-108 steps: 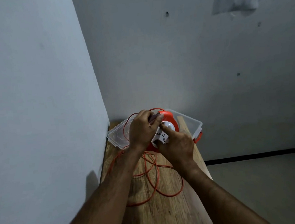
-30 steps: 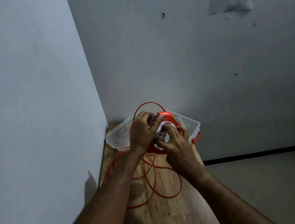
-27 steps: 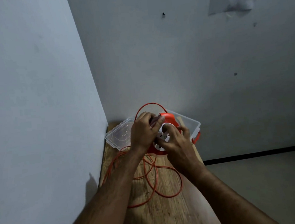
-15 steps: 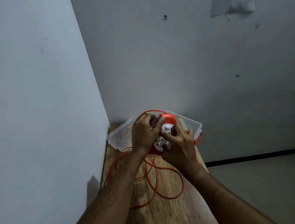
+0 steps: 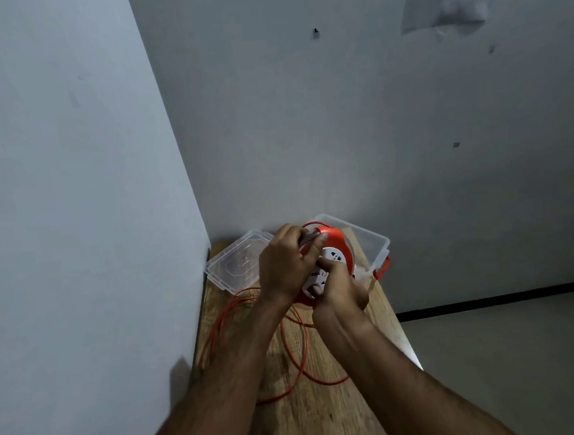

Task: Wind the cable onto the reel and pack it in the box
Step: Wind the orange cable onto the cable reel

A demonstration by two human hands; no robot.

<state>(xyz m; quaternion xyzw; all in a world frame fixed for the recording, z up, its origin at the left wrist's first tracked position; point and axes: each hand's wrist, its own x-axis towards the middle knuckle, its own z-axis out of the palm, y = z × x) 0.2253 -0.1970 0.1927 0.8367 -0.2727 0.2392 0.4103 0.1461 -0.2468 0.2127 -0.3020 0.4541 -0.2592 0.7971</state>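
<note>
An orange cable reel (image 5: 337, 246) with a white socket face is held above the wooden table, in front of the clear plastic box (image 5: 371, 241). My left hand (image 5: 284, 265) grips the reel's top handle and rim. My right hand (image 5: 339, 290) is closed on the white centre of the reel, thumb on the socket face. Loose orange cable (image 5: 299, 350) lies in loops on the table below my wrists, and a short arc of it rises behind the reel. The reel's lower half is hidden by my hands.
The box's clear lid (image 5: 238, 265) lies at the back left against the wall. The box has an orange latch (image 5: 384, 268) on its right side. The narrow wooden table (image 5: 315, 417) sits in a corner between two walls, with floor to the right.
The tall cable loop behind the reel has shrunk to a low arc. My right hand has turned round the reel's white centre. The loops on the table have shifted slightly.
</note>
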